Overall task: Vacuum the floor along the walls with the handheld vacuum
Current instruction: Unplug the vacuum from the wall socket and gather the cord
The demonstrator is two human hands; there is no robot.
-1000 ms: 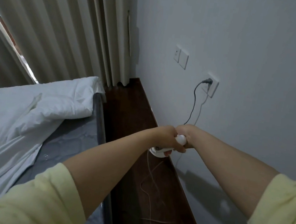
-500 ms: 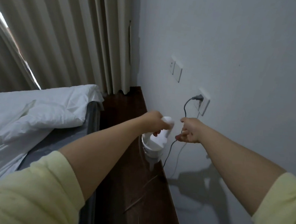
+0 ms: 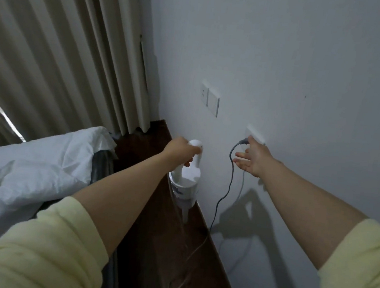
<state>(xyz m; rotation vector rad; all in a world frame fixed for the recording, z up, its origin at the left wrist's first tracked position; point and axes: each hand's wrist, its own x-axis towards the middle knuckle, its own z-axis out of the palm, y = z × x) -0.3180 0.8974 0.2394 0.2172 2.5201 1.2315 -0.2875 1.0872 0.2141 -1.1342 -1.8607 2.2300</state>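
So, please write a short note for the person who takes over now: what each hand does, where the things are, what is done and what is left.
Left hand: closed on the handle of the white handheld vacuum, nozzle pointing down at the dark floor strip between bed and wall.
Right hand: open, holding nothing, at the wall socket beside the grey plug.
A grey cable hangs from the plug down to the floor.
Done: vacuum in hand. Left: vacuum along the wall; how much is already cleaned cannot be told.
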